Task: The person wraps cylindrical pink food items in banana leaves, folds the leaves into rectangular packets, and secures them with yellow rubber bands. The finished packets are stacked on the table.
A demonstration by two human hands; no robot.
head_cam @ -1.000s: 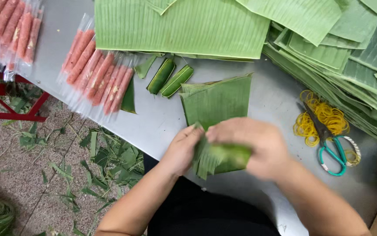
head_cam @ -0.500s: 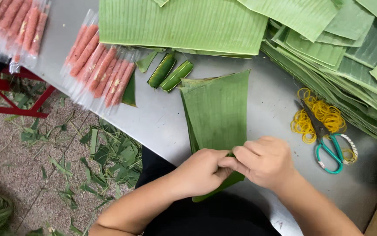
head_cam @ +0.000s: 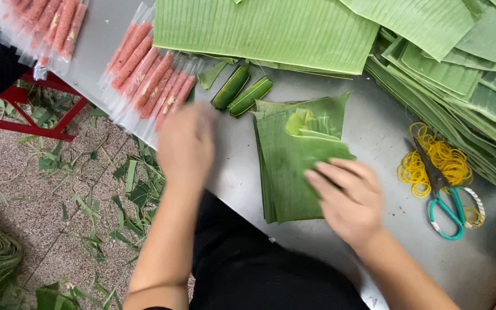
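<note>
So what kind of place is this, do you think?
Probably a small food-wrapping workshop: stacks of cut green banana leaves cover a grey metal table, beside pink sausage sticks in clear plastic sleeves and yellow rubber bands.

Two bare hands: left hand [head_cam: 186,146], right hand [head_cam: 348,198]. Two short rolled green leaf-wrapped bundles [head_cam: 241,92] at upper centre. One pair of teal-handled scissors [head_cam: 444,198] at right, on one heap of yellow rubber bands [head_cam: 440,158]. One stack of cut green banana-leaf squares [head_cam: 294,166] at centre. Pink sausages in clear plastic sleeves [head_cam: 147,77], upper left: number uncertain.
</note>
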